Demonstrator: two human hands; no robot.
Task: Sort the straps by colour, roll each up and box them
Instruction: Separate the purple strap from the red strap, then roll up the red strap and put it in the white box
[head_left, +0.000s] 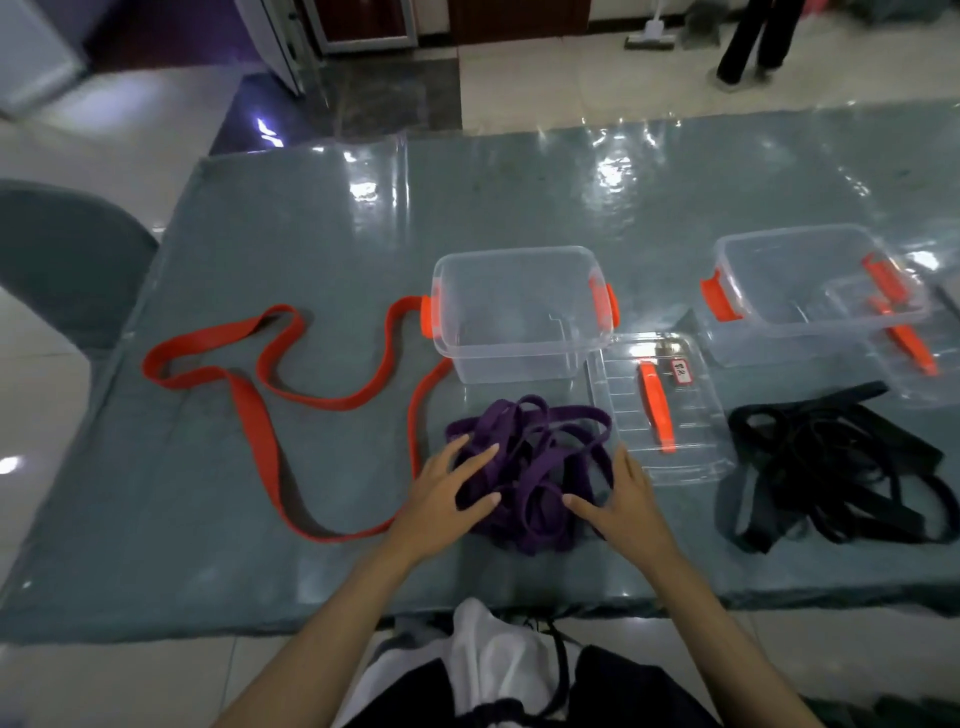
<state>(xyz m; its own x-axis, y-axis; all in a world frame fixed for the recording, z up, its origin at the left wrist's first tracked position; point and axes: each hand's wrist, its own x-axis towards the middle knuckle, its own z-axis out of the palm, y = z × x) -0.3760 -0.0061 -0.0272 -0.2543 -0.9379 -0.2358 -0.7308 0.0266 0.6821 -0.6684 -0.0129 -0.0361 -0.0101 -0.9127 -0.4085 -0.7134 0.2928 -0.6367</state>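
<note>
- A grey chair (62, 260) was seen at the far left, beside the surface (311, 218), which was covered with a shiny grey-green sheet.
- The red strap (260, 431) was laid out loose in long loops on the left part of the surface, its far end touching the orange latch of the near box; it seemed to have been set apart there as its own colour.
- The left hand (441, 499) was laid on the left side of the purple straps (535, 473), fingers spread and straight, the grip wide and nothing pinched.
- The purple straps were heaped in a tangle just in front of the near box (519, 312), probably gathered so that they could be untangled and rolled.
- The right hand (623, 504) was pressed against the right side of the same heap, its grip likewise wide, nothing being held.
- The near box stood open and held nothing; its lid (660, 410) lay flat just to its right, between the purple and black heaps.
- The black straps (831, 478) were piled at the right, well apart from the hands.
- A second open box (810, 291) was placed behind them, with another lid (914, 353) beside it.
- No strap had yet been rolled; the tangle itself was judged the main hindrance.
</note>
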